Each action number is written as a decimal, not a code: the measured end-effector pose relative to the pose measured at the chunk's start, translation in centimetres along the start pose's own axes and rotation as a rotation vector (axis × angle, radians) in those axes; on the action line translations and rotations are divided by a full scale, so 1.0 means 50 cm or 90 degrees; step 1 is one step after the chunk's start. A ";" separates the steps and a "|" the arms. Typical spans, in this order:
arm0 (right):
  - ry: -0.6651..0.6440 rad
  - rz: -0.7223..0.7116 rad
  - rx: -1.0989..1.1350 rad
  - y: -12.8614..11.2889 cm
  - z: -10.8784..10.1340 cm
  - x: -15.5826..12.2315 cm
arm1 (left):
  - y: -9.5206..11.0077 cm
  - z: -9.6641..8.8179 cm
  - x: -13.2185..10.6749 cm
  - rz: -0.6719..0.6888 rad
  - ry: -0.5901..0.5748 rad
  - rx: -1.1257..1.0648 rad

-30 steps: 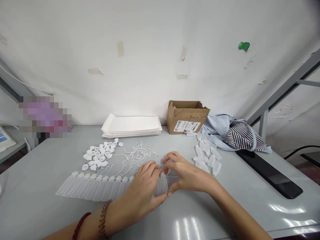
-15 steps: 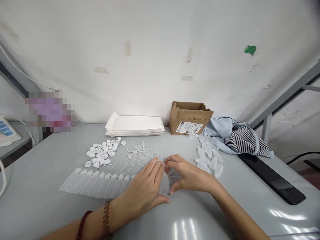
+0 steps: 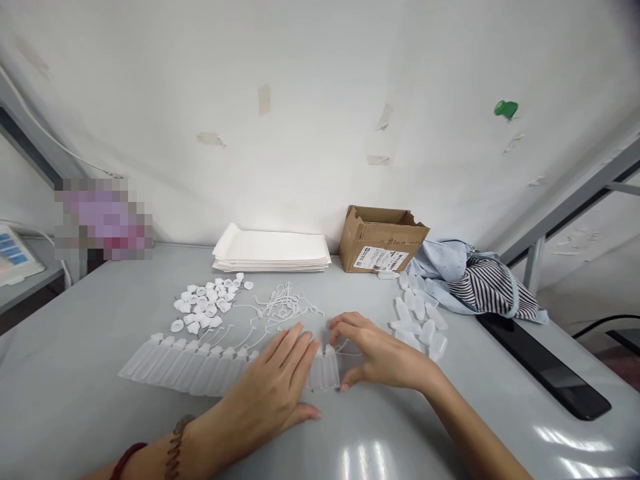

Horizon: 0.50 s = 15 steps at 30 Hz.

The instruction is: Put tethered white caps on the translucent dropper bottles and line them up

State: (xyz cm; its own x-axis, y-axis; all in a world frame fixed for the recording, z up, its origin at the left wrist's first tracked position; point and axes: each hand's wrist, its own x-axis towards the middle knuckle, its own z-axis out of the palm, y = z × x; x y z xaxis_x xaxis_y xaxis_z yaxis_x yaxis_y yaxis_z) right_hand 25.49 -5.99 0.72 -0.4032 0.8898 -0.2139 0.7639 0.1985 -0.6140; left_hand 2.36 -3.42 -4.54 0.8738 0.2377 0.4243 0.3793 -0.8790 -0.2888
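A row of translucent plastic tubes with white tops (image 3: 200,368) lies side by side across the grey table. My left hand (image 3: 280,373) is spread flat over the row right of its middle and hides several of the tubes. At the row's right end my right hand (image 3: 373,353) curves, thumb and fingers apart, beside the last tubes (image 3: 327,371). Thin white loop straps (image 3: 285,303) lie in a tangle behind the row, and some stretch toward the tube tops. White caps (image 3: 205,303) are heaped behind the left part of the row.
Loose translucent pieces (image 3: 417,313) lie to the right, near a striped and blue cloth (image 3: 480,283). A cardboard box (image 3: 383,237) and a stack of white sheets (image 3: 273,250) stand along the wall. A long black object (image 3: 545,367) lies at the right.
My left hand has slid left along the row, uncovering more tubes near its right end. My right hand has barely moved. The view has shifted slightly.
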 end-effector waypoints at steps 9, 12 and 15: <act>-0.005 0.012 0.056 -0.007 0.001 0.001 | -0.017 0.010 -0.036 -0.067 0.001 -0.020; -0.008 0.012 0.057 -0.010 -0.002 -0.001 | -0.020 0.011 -0.034 -0.052 0.002 -0.018; 0.012 -0.005 0.065 -0.008 -0.012 -0.005 | -0.021 0.009 -0.035 -0.071 -0.004 -0.025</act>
State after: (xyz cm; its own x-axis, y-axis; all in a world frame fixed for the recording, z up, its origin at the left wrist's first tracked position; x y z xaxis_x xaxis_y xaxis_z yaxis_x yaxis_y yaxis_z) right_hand 25.59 -6.06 1.48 -0.3980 0.8965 -0.1949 0.7053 0.1632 -0.6899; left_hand 0.58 -2.73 -5.39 0.8287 0.3378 0.4463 0.4625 -0.8623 -0.2063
